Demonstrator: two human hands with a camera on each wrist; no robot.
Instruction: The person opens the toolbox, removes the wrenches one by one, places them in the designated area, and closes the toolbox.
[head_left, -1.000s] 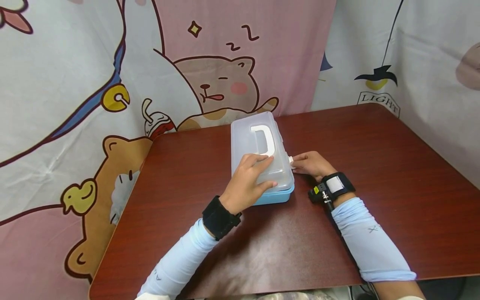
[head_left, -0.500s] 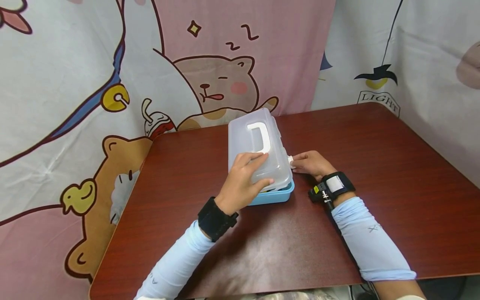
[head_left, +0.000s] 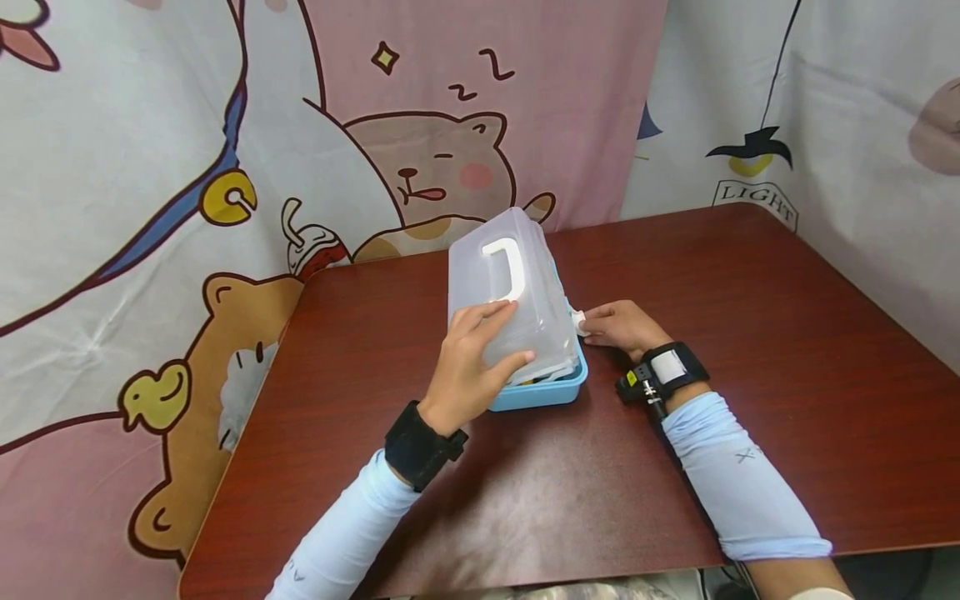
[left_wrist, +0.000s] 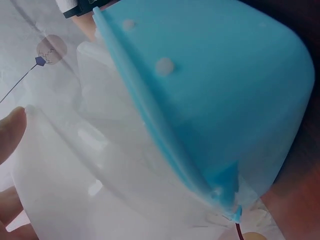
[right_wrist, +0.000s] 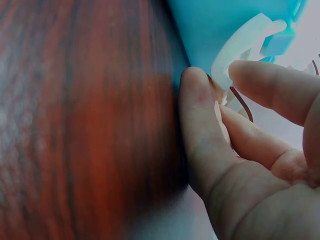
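A clear plastic box lid (head_left: 491,283) with a white handle (head_left: 512,271) sits tilted over a light-blue box base (head_left: 540,396), its right side raised. My left hand (head_left: 468,367) holds the lid near its front end, fingers by the handle and thumb (left_wrist: 11,134) apart from them. At the right side of the box, my right hand (head_left: 622,327) pinches the white latch (right_wrist: 240,47) between thumb and fingers. A narrow gap shows between lid and base at the front, with small yellow and dark bits inside, too little seen to name.
The box stands on a dark red-brown wooden table (head_left: 675,475), close to its back edge. Behind the table hangs a cartoon-print cloth (head_left: 585,108). Black camera straps circle both wrists, and a cable runs along the right forearm.
My left hand has moved left and the lid has tipped with it, its right edge rising off the base and opening a gap. My right hand has stayed at the latch.
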